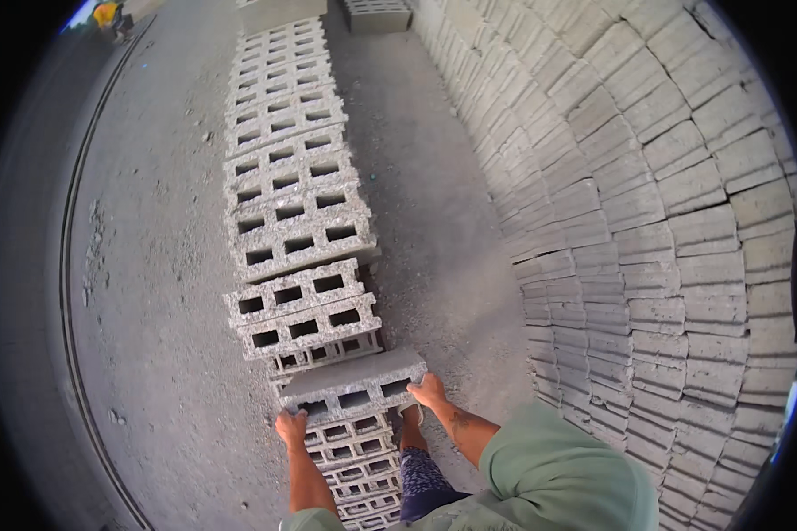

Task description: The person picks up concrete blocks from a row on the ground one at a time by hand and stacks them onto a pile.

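Observation:
A grey hollow concrete block (350,376) with three holes is held level between my hands, over the long row of blocks. My left hand (291,425) grips its left end, fingers curled at the edge by a hole. At the right end, my right hand (428,389) is closed round the block's corner. Lower blocks (359,451) with holes up lie underneath and toward me. Just beyond the held block, the upper layer of blocks (303,310) begins and runs away from me. Whether the held block touches those below is hidden.
A tall wall of stacked concrete blocks (629,221) curves along my right. Dusty ground (434,203) lies between it and the row. To the left run gritty ground (159,265) and a dark rail-like line (65,257). A person in yellow (106,16) is far off, upper left.

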Motion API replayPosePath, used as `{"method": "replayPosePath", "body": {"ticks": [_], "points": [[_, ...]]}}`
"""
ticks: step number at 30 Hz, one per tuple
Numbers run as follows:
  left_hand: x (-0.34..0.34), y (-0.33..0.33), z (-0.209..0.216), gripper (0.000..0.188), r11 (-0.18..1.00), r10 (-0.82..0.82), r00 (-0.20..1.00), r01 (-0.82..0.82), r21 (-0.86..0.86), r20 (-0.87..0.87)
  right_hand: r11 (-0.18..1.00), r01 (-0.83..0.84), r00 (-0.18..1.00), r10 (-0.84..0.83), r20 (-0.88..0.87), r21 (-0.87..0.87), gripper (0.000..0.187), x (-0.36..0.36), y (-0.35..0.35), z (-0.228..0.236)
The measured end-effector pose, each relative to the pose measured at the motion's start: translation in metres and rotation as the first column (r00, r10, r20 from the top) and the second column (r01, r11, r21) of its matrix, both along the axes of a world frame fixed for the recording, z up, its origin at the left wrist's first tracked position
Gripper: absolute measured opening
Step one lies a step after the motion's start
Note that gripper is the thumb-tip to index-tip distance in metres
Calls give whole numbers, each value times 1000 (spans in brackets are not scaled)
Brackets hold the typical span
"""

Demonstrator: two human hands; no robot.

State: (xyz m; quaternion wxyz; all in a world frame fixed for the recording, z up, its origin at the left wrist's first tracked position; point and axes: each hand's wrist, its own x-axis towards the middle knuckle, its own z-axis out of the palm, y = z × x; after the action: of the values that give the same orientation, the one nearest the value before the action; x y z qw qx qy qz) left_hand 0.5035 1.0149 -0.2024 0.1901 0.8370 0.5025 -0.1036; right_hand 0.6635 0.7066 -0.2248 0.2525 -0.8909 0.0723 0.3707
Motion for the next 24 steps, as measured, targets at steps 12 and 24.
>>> {"method": "replayPosePath", "body": {"ticks": [12, 24], "points": [[-10, -344, 120, 53, 488, -823, 525, 849, -200, 219, 553, 803, 596, -725, 346, -224, 50, -330, -346, 224], [-187, -722, 318, 40, -622, -720, -574, 783, 5, 391, -521, 853, -424, -683, 594, 10, 41, -703, -390, 357]]}}
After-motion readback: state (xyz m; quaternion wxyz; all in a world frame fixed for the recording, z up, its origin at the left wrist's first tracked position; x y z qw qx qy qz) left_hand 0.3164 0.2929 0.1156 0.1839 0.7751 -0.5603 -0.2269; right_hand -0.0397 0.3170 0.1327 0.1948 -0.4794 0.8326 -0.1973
